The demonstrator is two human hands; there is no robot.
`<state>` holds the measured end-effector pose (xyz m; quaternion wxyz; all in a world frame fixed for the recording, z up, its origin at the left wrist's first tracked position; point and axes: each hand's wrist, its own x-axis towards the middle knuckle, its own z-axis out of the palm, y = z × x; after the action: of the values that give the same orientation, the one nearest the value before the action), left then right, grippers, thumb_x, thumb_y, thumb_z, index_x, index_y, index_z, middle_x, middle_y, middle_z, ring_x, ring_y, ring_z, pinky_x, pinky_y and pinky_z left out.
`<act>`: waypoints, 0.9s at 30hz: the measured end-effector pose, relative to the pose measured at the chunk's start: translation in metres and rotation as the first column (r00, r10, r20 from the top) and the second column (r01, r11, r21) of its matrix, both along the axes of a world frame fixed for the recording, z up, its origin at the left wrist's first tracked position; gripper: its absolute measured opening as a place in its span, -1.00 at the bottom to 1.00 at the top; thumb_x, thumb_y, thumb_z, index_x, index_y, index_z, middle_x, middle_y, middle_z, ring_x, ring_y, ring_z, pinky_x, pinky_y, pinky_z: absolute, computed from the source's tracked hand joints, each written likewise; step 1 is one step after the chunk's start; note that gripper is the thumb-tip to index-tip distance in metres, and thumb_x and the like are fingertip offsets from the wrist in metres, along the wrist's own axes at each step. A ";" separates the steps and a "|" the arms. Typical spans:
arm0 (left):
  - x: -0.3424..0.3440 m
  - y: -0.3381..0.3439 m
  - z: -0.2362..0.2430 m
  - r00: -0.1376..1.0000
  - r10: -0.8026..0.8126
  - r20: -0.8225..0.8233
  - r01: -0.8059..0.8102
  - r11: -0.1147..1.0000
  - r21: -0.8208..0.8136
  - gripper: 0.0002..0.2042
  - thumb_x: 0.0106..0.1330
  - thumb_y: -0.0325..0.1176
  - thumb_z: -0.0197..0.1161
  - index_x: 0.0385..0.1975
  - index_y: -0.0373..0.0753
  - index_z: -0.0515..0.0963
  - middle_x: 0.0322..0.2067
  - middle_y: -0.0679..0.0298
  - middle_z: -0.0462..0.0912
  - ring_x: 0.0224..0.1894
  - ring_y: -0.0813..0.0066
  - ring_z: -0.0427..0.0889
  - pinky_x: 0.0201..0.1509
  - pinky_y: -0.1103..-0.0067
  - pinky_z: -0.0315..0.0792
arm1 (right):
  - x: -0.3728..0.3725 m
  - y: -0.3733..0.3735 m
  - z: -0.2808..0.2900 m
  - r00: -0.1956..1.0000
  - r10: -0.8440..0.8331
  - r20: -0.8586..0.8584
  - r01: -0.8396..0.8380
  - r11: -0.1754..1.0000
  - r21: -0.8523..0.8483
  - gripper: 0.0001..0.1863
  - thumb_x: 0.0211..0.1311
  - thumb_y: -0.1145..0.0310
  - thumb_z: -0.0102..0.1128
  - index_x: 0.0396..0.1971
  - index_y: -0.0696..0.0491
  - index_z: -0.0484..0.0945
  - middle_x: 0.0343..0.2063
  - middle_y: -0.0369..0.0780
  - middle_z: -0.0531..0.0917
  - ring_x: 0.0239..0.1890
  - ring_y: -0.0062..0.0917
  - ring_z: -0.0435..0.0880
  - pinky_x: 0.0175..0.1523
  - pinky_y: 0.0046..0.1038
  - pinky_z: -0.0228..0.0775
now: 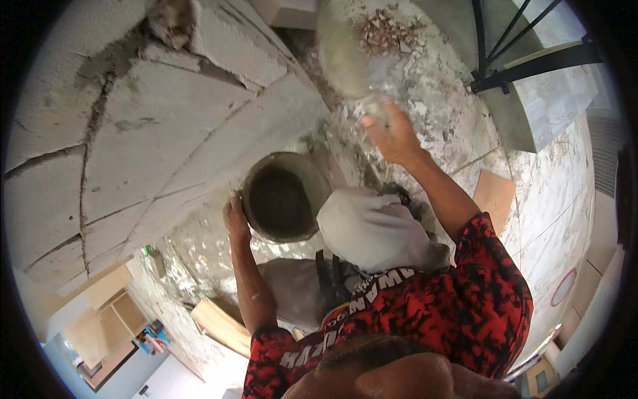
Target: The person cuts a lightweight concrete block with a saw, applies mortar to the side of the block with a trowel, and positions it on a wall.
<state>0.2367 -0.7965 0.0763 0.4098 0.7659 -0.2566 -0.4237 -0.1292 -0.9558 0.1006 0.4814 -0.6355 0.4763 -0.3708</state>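
A round dark bucket [319, 193] stands tilted between my knees and the block wall, with dark grey contents inside. My left hand [235, 216] is closed on its left rim. Farther off to the right, my right hand [395, 135] reaches out over the mortar-smeared floor, its thumb and fingers smeared by motion. A pale blur [377, 105] shows at its fingertips; I cannot make out what it is. My bent knee in light grey trousers [372, 226] is just right of the bucket.
A wall of pale blocks [166, 133] with rough joints fills the left. Reddish rubble [389, 33] lies at the far side. Black metal bars [531, 70] stand by a grey block at the upper right. A brown board [494, 198] lies right of my arm, and wood [222, 326] lies behind my left arm.
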 end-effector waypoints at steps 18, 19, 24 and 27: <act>0.006 -0.003 -0.008 0.999 0.012 0.032 -0.011 0.999 -0.032 -0.53 0.41 -0.03 -0.07 -0.20 -0.40 0.54 -0.34 0.25 0.59 -0.31 0.52 0.50 -0.18 0.56 0.40 | 0.017 -0.003 0.000 0.991 0.033 -0.127 -0.039 0.998 -0.047 -0.49 0.22 0.15 0.12 0.06 0.16 0.32 -0.25 0.02 0.60 -0.13 -0.13 0.61 -0.03 -0.25 0.43; -0.001 -0.005 0.002 1.000 -0.018 0.022 0.018 1.000 -0.022 -0.53 0.41 -0.02 -0.07 -0.21 -0.39 0.54 -0.36 0.27 0.58 -0.33 0.54 0.48 -0.20 0.57 0.39 | 0.011 0.004 0.015 1.000 0.007 -0.020 -0.008 0.998 -0.063 -0.48 0.23 0.14 0.11 0.06 0.15 0.32 -0.24 0.03 0.60 -0.12 -0.11 0.60 -0.03 -0.23 0.43; -0.004 -0.005 0.004 0.999 -0.002 0.048 0.001 1.000 0.016 -0.55 0.41 -0.01 -0.06 -0.24 -0.35 0.54 -0.42 0.34 0.54 -0.40 0.60 0.42 -0.29 0.62 0.34 | 0.014 0.002 -0.052 0.943 0.043 -0.329 -0.072 0.994 -0.079 -0.50 0.24 0.13 0.10 0.05 0.14 0.29 -0.26 0.07 0.59 -0.13 -0.15 0.61 -0.09 -0.24 0.44; 0.001 -0.010 -0.003 0.992 0.013 0.127 -0.015 1.000 0.015 -0.54 0.41 -0.01 -0.07 -0.22 -0.36 0.54 -0.41 0.33 0.55 -0.39 0.60 0.43 -0.27 0.63 0.35 | 0.021 0.002 -0.027 0.986 0.048 -0.161 -0.056 0.997 -0.045 -0.51 0.23 0.16 0.12 0.02 0.17 0.28 -0.29 0.06 0.59 -0.18 -0.21 0.63 -0.18 -0.27 0.46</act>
<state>0.2377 -0.8062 0.0730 0.3895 0.7963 -0.2734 -0.3733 -0.1078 -0.9539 0.0741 0.4356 -0.6870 0.4872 -0.3175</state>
